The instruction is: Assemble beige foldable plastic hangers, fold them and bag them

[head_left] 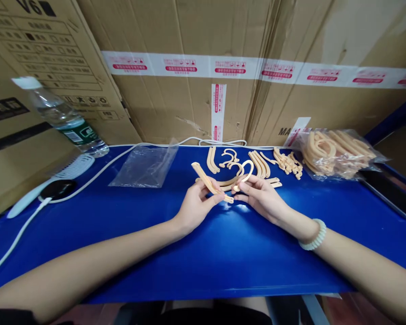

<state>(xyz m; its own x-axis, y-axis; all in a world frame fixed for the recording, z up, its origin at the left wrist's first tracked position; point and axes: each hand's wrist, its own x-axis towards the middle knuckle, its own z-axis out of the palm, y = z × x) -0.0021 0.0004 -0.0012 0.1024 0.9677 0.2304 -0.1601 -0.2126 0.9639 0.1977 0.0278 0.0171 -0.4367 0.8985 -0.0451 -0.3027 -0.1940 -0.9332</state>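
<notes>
Over the middle of the blue table my left hand is closed on a beige hanger arm, a slim bar with small holes at its lower end. My right hand pinches a beige hanger hook, its curve pointing up. The hook's base is close to the end of the arm; I cannot tell whether they touch. Just behind my hands lie more hanger arms, loose hooks, a row of curved arms and a heap of small beige pieces. My fingers partly hide some long arms.
A clear bag of beige parts sits at the right by a dark phone. An empty clear bag, water bottle, pale hairbrush and black charger with white cable are left. Cardboard boxes wall the back.
</notes>
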